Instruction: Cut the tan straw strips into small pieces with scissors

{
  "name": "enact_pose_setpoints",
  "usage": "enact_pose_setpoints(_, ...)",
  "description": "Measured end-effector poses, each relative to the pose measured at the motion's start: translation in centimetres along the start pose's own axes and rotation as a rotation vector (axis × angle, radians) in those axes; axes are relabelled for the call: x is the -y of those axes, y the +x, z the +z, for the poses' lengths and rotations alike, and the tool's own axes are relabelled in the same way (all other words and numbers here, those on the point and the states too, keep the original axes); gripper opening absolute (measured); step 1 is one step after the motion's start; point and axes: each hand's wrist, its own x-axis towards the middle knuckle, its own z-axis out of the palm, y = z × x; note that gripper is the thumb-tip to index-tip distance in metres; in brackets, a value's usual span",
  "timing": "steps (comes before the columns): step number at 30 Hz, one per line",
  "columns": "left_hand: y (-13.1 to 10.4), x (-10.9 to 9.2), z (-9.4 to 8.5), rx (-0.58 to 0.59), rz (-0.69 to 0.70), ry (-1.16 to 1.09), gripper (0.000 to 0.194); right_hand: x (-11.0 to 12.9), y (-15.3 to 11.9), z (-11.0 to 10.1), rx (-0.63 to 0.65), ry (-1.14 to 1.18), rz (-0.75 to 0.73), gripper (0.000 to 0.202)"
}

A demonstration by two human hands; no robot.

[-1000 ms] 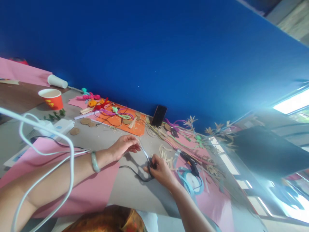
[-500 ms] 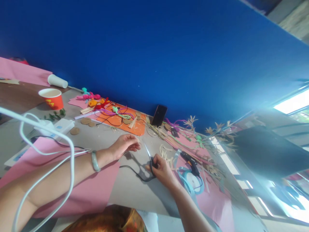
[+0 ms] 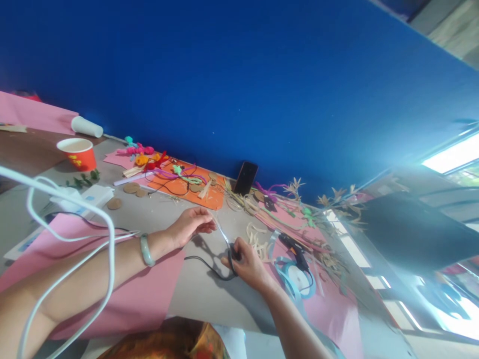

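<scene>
My right hand (image 3: 247,263) is wrapped round the dark handles of a pair of scissors (image 3: 223,235), whose blades point up and left toward my other hand. My left hand (image 3: 191,227), with a pale green bangle (image 3: 146,250) on its wrist, is closed in a pinch near the blade tips. What it pinches is too small to make out. Both hands are above the grey table (image 3: 202,294). Pale curled strips (image 3: 257,242) lie just beyond my right hand.
White cables (image 3: 112,259) loop across the left foreground. A red paper cup (image 3: 80,155) stands at the left. An orange sheet (image 3: 213,197) and a black phone (image 3: 246,178) are at the back. A glue gun (image 3: 295,252) and blue ribbon roll (image 3: 297,279) lie right.
The scissors and my right hand have moved slightly left, bringing the blades closer to my left hand's fingertips. My left hand has barely moved.
</scene>
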Motion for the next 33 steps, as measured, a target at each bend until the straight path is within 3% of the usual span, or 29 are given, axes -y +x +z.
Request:
enact_pose_setpoints(16, 0.2, 0.3, -0.1, -0.011, 0.002, 0.011, 0.018, 0.0, 0.3, 0.3, -0.007, 0.097, 0.025, 0.039)
enact_pose_setpoints(33, 0.0, 0.2, 0.2, -0.037, -0.016, -0.001, 0.016, -2.2, 0.5, 0.6, -0.135, -0.088, -0.040, 0.038)
